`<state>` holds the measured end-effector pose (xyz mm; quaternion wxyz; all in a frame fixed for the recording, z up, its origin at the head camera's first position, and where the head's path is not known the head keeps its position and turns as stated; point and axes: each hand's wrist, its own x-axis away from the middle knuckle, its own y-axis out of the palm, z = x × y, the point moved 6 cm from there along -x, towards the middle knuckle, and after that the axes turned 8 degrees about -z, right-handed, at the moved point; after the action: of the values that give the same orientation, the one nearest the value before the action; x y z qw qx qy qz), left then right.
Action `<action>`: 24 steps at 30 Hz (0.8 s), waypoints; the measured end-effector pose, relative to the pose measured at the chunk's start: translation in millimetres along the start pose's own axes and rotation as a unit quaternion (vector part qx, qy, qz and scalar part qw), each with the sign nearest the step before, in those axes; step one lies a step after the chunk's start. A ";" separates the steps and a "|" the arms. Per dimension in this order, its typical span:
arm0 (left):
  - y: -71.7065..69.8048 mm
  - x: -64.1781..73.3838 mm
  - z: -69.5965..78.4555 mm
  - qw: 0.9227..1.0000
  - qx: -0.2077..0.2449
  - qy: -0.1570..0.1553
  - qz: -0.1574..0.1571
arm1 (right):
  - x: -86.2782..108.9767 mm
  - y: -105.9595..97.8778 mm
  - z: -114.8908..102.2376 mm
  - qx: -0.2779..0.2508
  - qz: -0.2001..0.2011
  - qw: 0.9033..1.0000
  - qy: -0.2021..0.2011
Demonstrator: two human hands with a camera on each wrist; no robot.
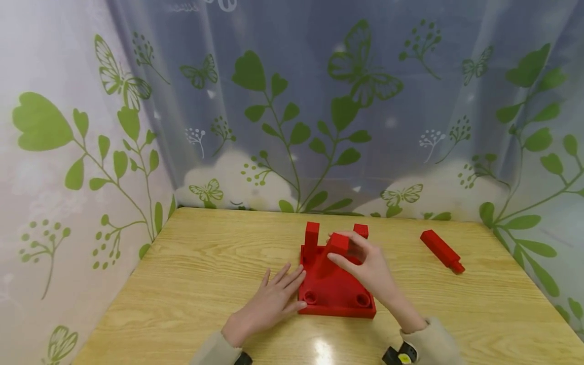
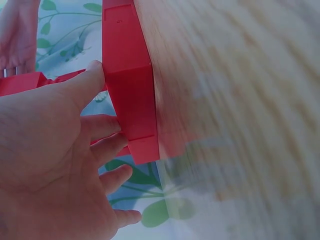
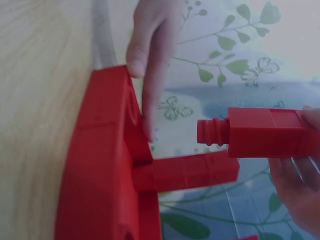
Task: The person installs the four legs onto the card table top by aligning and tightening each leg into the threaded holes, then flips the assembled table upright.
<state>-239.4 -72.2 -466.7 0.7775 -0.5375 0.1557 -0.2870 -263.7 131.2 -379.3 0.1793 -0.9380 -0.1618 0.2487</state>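
A red square tray-like base (image 1: pixel 336 309) lies on the table, rim up. Two red square legs stand up from its far side: the left leg (image 1: pixel 312 236) and the right leg (image 1: pixel 360 230), partly behind my right hand. Round sockets show at the near corners, a left socket (image 1: pixel 310 297) and a right socket (image 1: pixel 363 300). My right hand (image 1: pixel 375 266) grips another red leg (image 3: pixel 270 133) by its plain end, above the base. Its threaded end points at the base, apart from it. My left hand (image 1: pixel 269 303), fingers spread, touches the base's left edge.
One more red leg (image 1: pixel 441 250) lies on the wooden table (image 1: pixel 201 263) to the right of the base, threaded end toward the near right. Behind the table hangs a curtain (image 1: pixel 292 126) printed with leaves and butterflies.
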 end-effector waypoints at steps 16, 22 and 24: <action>-0.4 -0.3 1.5 1.000 -0.012 0.003 -0.001 | 3.5 41.1 12.7 0.016 -0.082 0.996 0.034; -0.4 -1.1 1.1 1.000 -0.011 0.003 -0.001 | 3.0 48.4 15.8 0.030 -0.109 0.993 0.033; -0.5 -1.3 1.1 1.000 -0.011 0.003 0.000 | 2.6 50.2 16.0 0.036 -0.117 0.992 0.029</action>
<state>-240.0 -70.7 -465.9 0.7709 -0.5453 0.1611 -0.2870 -259.2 92.0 -414.3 0.2451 -0.9125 -0.2561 0.2042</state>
